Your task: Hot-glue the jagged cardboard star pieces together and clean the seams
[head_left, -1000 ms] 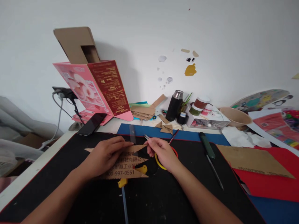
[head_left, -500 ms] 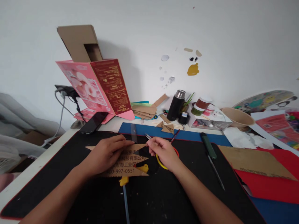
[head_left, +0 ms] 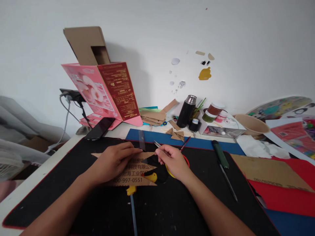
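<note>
My left hand (head_left: 114, 161) lies flat on a jagged brown cardboard piece (head_left: 134, 172) with printed characters, pressing a clear ruler (head_left: 141, 140) against it on the black mat (head_left: 73, 183). My right hand (head_left: 173, 160) is closed in a pinch on a thin metal-tipped tool (head_left: 157, 144) whose point rests at the cardboard's upper tip. Under that hand lie a yellow ring (head_left: 169, 173) and a red ring (head_left: 185, 160). A yellow-handled knife (head_left: 131, 193) pokes out from beneath the cardboard.
A green-handled screwdriver (head_left: 222, 162) lies to the right on the mat. Behind stand a black flask (head_left: 186, 111), paint jars (head_left: 211, 113), a bowl (head_left: 251, 124), a pink box (head_left: 103, 93) and a phone (head_left: 100, 128). Brown card (head_left: 268, 172) and red paper (head_left: 290, 196) lie at right.
The camera has shifted slightly, so the scene sits a little further right. Both hands hold nearly the same pose on the cardboard and tool.
</note>
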Tool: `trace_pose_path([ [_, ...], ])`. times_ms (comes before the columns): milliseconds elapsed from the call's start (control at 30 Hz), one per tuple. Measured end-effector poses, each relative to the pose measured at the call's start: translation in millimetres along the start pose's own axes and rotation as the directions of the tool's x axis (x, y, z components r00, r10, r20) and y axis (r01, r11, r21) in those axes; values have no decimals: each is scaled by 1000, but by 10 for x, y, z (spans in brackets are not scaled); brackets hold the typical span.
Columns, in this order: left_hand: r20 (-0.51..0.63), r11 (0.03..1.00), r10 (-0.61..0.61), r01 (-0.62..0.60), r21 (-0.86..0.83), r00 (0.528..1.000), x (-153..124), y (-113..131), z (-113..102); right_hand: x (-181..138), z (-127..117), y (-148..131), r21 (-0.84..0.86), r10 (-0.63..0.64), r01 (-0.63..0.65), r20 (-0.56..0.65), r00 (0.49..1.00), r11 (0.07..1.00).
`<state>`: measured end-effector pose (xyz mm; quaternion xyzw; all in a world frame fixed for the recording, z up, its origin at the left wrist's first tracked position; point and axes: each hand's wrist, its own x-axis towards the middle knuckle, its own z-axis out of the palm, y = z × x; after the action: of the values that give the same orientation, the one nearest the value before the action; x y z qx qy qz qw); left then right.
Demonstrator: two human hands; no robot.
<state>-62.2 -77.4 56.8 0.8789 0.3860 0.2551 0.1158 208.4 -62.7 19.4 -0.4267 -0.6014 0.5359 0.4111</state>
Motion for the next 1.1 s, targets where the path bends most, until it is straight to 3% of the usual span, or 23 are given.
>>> trace_pose_path([
  [500, 1, 999, 29, -29, 25, 1000, -4, -3, -3, -9, -13, 2, -122, -16, 16, 3, 1000, 992],
  [1100, 5, 998, 5, -6, 58, 1000, -25, -41, 26, 13, -15, 35, -107, -16, 17, 13, 1000, 994],
])
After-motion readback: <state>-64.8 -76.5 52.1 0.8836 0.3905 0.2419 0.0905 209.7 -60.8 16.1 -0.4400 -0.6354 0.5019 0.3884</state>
